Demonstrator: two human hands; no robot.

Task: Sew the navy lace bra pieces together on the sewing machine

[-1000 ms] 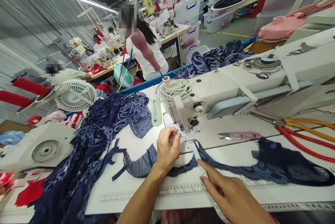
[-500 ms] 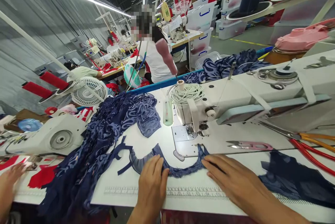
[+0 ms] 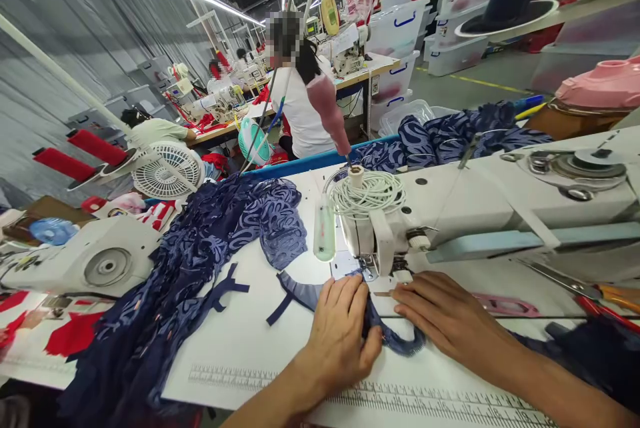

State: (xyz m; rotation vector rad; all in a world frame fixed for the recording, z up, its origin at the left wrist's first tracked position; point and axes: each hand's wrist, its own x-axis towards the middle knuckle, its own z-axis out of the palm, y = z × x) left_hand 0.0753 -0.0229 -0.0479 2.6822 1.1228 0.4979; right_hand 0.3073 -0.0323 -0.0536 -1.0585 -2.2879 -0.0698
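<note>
My left hand (image 3: 343,331) lies flat with fingers stretched on a navy lace garment piece (image 3: 305,295), its fingertips just in front of the presser foot (image 3: 367,268) of the white sewing machine (image 3: 500,208). My right hand (image 3: 450,318) rests flat on the machine bed to the right of the needle, pressing the same piece's lace edge (image 3: 405,345). Neither hand grips anything. A navy strap (image 3: 277,308) trails left from the piece.
A heap of navy patterned fabric (image 3: 200,261) covers the table's left side. Pink thread snips (image 3: 505,306) and orange-handled scissors (image 3: 607,298) lie to the right. A printed ruler strip (image 3: 240,377) runs along the table's front edge. Fans, other machines and people sit beyond.
Both hands slid the lace piece forward from the table's front up under the presser foot. The measuring tape held a second ago is out of view.
</note>
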